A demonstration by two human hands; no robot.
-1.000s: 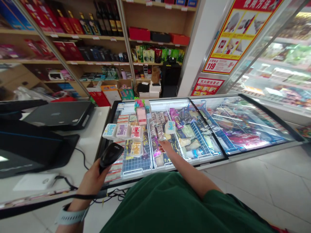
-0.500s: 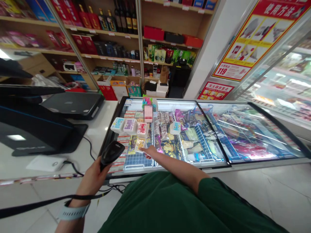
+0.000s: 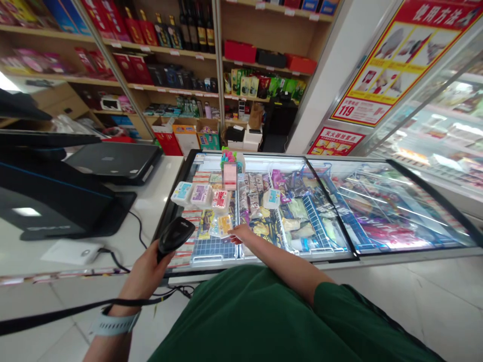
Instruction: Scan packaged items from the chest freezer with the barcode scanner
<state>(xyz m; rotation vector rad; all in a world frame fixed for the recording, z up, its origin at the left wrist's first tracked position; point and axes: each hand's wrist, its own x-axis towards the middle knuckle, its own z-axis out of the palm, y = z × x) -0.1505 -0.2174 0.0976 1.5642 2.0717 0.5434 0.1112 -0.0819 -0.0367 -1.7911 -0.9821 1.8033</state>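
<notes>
My left hand (image 3: 149,269) is wrapped round the handle of a black barcode scanner (image 3: 176,235), its head tilted toward the freezer top. At the near right corner of a clear plastic food box with a yellow label (image 3: 221,226), the fingers of my right hand (image 3: 240,235) are curled and pinch its edge. This box rests on the glass freezer lid. Just beyond it stand a red-labelled box (image 3: 220,200), a purple-labelled box (image 3: 201,195) and a blue-labelled box (image 3: 183,193) in a row. Another blue-labelled box (image 3: 271,198) sits farther right on the glass.
The chest freezer (image 3: 264,259) holds bagged frozen goods in wire baskets. On the left counter (image 3: 151,206) are a black checkout terminal (image 3: 64,196) and a white device (image 3: 71,253) with a cable. A colourful ornament (image 3: 228,158) stands at the freezer's far edge. Stocked shelves rise behind.
My right hand has shifted slightly right, from the yellow-labelled box's near edge to its right corner. The box has turned and slid a little right. The scanner is nearly still.
</notes>
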